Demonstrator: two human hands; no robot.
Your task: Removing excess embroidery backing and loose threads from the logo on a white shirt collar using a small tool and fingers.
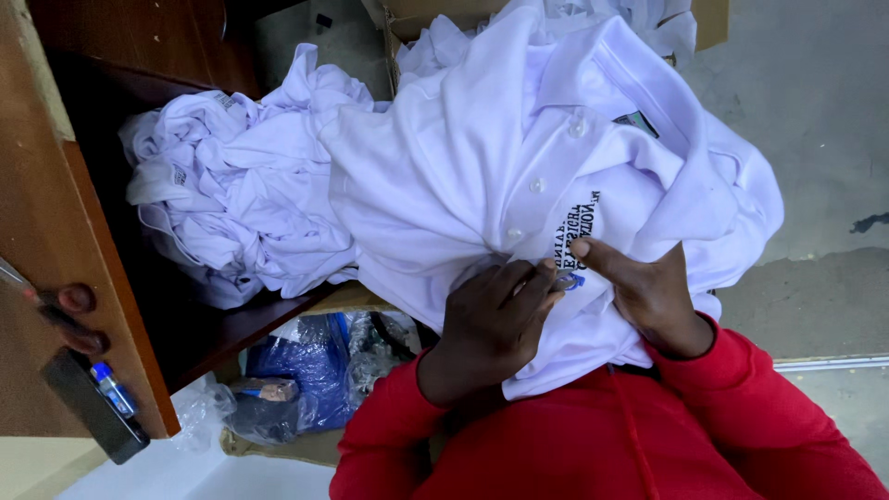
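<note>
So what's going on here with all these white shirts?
A person in red sleeves holds a white polo shirt on their lap. The left hand and right hand pinch the fabric beside the dark embroidered chest emblem. More crumpled white shirts lie heaped on a wooden shelf alongside.

**Grey concrete floor, dark wooden furniture**

Bare grey concrete floor at right, stained and scuffed. Reddish-brown wooden table at left, shelf shadowed beneath. Brown cardboard box at top. Crumpled blue plastic bag low down. Even, soft light.
</note>
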